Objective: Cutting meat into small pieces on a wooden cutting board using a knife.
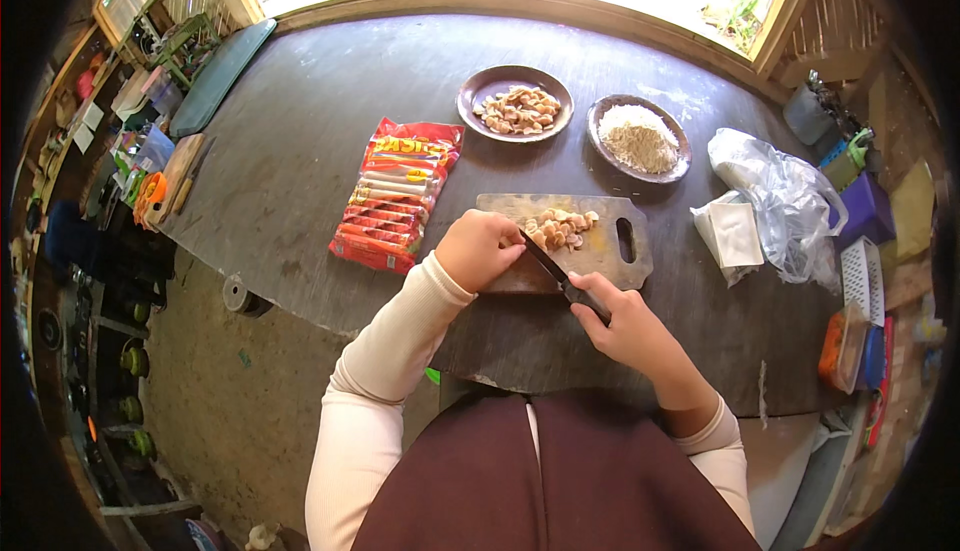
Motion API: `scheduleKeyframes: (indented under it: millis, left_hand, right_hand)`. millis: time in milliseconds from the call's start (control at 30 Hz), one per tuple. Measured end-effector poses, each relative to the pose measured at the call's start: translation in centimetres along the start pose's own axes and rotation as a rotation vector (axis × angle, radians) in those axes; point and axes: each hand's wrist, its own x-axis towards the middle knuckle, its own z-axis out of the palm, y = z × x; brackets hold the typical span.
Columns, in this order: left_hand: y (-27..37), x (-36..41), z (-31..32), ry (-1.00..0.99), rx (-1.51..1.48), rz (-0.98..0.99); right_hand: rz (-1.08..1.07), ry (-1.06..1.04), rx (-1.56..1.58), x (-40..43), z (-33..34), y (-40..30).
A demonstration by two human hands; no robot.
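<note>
My right hand [626, 326] grips the dark handle of a kitchen knife [547, 260], whose blade slants up and left over a worn wooden cutting board [607, 273]. At the blade's tip are the pinched fingers of my left hand [480, 249], above the board's left part. Whether a small piece is between those fingers is hidden. Beside the blade lies a heap of thin, light-brown slices [559, 228], probably sausage. To the left of the board is a red plastic packet of sausages [397, 195], bearing writing.
Behind the board, a brown plate [472, 112] holds more slices, and another plate [592, 120] holds a mound of uncooked rice [637, 138]. A clear plastic bag [776, 198] and a white packet [731, 232] lie right. The dark table [300, 146] ends near my body.
</note>
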Motion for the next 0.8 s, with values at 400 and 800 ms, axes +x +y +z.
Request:
scheduleKeyframes:
  millis: [400, 800]
  left_hand:
    - [-0.6, -0.2, -0.1, -0.029, 0.029, 0.091]
    - [-0.9, -0.1, 0.5, 0.015, 0.024, 0.064]
  right_hand:
    - [0.073, 0.083, 0.071, -0.3, -0.1, -0.3]
    - [-0.004, 0.064, 0.078, -0.4, 0.2, -0.2]
